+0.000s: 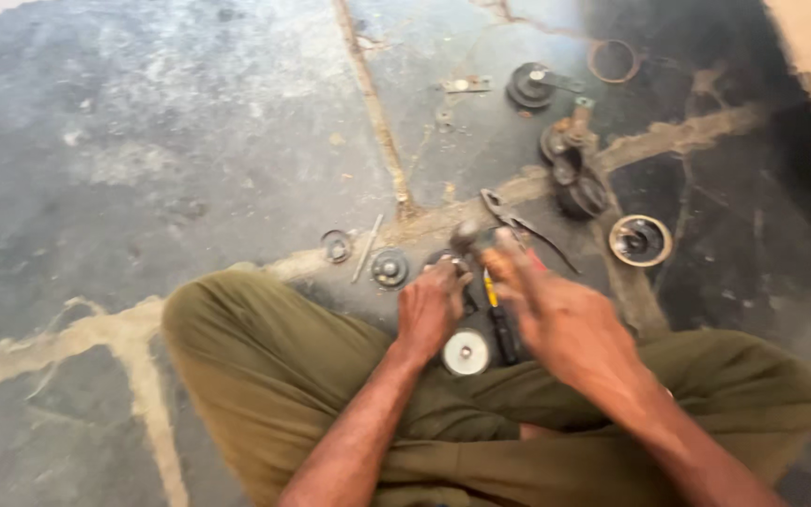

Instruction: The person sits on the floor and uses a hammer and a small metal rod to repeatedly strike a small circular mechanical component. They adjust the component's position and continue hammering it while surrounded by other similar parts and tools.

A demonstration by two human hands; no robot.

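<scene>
On the floor between the knees, left hand (431, 308) pins a small dark part (442, 260); right hand (556, 314) grips a blurred hammer-like tool (466, 236) above it, apparently mid-strike. The blow needs steady aim.

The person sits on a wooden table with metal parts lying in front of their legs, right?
Not quite. The head view shows the person sitting on a cracked grey stone floor, not a table. The round metal parts do lie in front of their legs.

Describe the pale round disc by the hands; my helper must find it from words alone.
Start at the olive trousers of the seated person. Just right of the left hand, beside a yellow-and-black screwdriver, lies the disc. It alone is pale and bright; the other round parts are dark.
</scene>
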